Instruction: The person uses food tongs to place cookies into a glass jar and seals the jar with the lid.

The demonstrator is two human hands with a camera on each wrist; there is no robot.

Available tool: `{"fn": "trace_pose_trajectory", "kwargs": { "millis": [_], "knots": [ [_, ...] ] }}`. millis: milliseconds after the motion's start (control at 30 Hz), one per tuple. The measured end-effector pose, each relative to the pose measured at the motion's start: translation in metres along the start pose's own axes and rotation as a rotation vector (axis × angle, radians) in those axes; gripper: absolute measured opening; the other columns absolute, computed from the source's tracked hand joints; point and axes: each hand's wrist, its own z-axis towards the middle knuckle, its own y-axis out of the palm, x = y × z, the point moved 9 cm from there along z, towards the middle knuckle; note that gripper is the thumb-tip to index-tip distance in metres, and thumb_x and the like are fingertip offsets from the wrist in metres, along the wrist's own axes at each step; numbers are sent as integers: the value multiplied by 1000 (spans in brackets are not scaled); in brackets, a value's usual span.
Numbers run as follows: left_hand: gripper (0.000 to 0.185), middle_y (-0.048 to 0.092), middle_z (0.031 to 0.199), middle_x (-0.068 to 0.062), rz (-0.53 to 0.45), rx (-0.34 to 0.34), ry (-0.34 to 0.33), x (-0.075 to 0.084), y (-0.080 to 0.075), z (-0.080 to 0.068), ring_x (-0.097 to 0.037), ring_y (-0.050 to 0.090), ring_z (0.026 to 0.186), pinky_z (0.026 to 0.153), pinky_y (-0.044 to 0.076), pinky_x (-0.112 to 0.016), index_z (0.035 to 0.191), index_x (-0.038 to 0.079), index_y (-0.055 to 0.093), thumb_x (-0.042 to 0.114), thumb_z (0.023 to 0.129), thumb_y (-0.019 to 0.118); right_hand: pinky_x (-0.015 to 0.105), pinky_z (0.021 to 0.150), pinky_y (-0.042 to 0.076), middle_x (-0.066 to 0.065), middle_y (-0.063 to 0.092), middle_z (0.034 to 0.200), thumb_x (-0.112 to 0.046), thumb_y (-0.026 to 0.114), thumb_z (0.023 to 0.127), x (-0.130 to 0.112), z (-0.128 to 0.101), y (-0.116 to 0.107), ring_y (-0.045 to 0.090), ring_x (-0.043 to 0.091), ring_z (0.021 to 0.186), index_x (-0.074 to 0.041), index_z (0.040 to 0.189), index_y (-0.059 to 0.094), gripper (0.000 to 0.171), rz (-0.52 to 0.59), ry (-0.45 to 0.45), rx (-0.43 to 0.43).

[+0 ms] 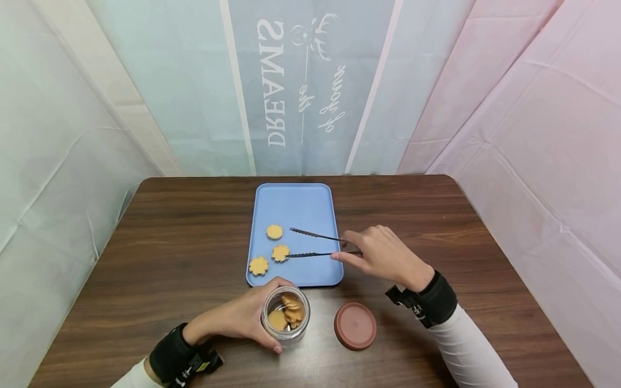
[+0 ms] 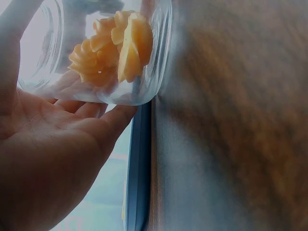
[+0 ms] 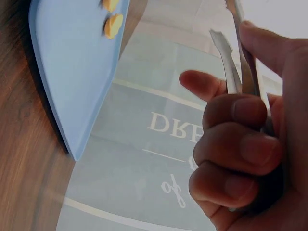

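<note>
My left hand (image 1: 247,315) grips an open glass jar (image 1: 303,330) from its left side. Several yellow cookies (image 1: 292,311) lie inside, also visible through the glass in the left wrist view. My right hand (image 1: 383,256) holds metal tongs (image 1: 315,235) with their arms spread apart over the tray. On the blue tray (image 1: 296,205) are a round cookie (image 1: 274,231) and two flower-shaped ones. The lower tong tip reaches the edge of the middle flower-shaped cookie (image 1: 280,253); whether it touches cannot be told. Another flower-shaped cookie (image 1: 259,265) lies near the tray's left edge.
A reddish-brown round lid (image 1: 356,325) lies on the wooden table (image 1: 194,231), to the right of the jar. The tray stands just beyond the jar. Behind the table hangs a printed cloth (image 1: 301,97), with pale cloth sheets at both sides.
</note>
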Motion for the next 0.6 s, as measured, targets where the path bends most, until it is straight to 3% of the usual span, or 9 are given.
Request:
{"fn": "trace_pose_trajectory", "kwargs": {
  "millis": [133,367,600],
  "knots": [
    [94,61,139,6,-5,-1,-12,0,0,0,-12,59,126,112,48,-35,146,20,44,34,73,100,23,45,31,-15,40,53,-49,71,99,4,1,6,36,-1,47,-15,95,71,35,-23,32,-5],
    [93,61,138,6,12,3,17,-1,0,0,-12,59,126,111,49,-36,146,21,43,34,73,100,23,47,39,-11,58,62,-46,74,98,7,6,21,45,-1,50,-12,98,75,34,-32,66,-35],
    [92,61,138,6,1,-7,32,-1,1,0,-11,60,125,110,49,-36,147,22,42,34,75,99,22,44,33,-12,51,57,-48,72,99,5,11,39,40,-1,46,-12,97,74,36,-33,65,-74]
  ]
}}
